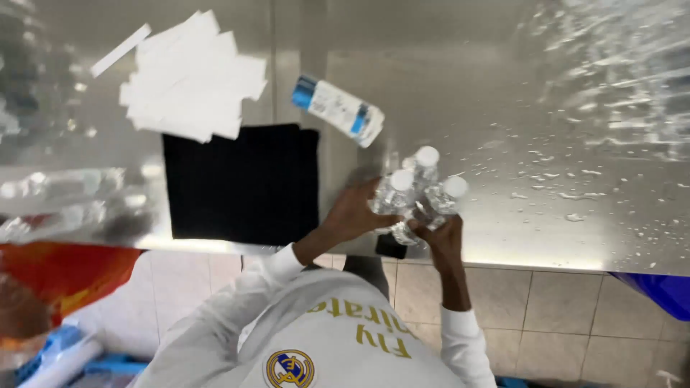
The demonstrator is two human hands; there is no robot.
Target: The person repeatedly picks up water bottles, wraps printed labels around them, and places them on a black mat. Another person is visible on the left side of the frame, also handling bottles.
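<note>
1. Both hands grip a cluster of three small clear bottles [420, 192] with white caps, upright, at the near edge of the steel counter [503, 108]. Left hand [352, 212] is wrapped on the cluster's left side; right hand [442, 237] cups it from the near side and below. Fingers of both are closed on the bottles.
2. Risk: three bottles share one two-handed squeeze. If either hand eases, the outer bottle would likely slip and drop over the edge to the tiled floor [546, 316].
3. Risk: the counter to the right is wet, with droplets [575, 194]; wet plastic would grip poorly.
4. A fourth bottle [338, 109], labelled, lies on its side beyond the cluster, apart from both hands.
5. Black cloth [241, 183] lies just left of the left hand; white paper strips [190, 75] beyond it.
</note>
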